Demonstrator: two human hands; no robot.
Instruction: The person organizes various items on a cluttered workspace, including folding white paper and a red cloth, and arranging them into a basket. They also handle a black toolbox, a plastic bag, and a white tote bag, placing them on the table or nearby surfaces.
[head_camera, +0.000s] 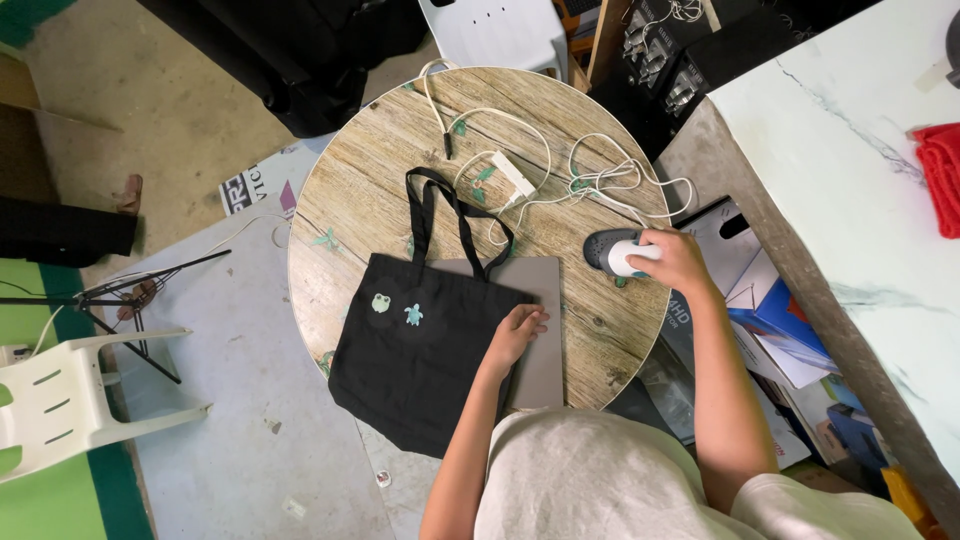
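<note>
On the round wooden tabletop (400, 150), seen from the head camera, a black tote bag (420, 350) lies at the near-left edge, its handles pointing toward the far edge and its long axis running near to far. The left hand (517, 333) rests flat, fingers extended, on the bag's right border over a grey mat (545, 330). Toward the right edge, well apart from the bag, the right hand (675, 260) wraps closed around a small handheld iron (612, 252), its white cord (590, 180) trailing behind.

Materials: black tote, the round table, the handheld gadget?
Tote: black woven cloth, matte, limp with soft straps. Table: wood-grain top, likely printed laminate given the leaf motifs. Gadget under the right hand: smooth hard plastic, grey and white.
</note>
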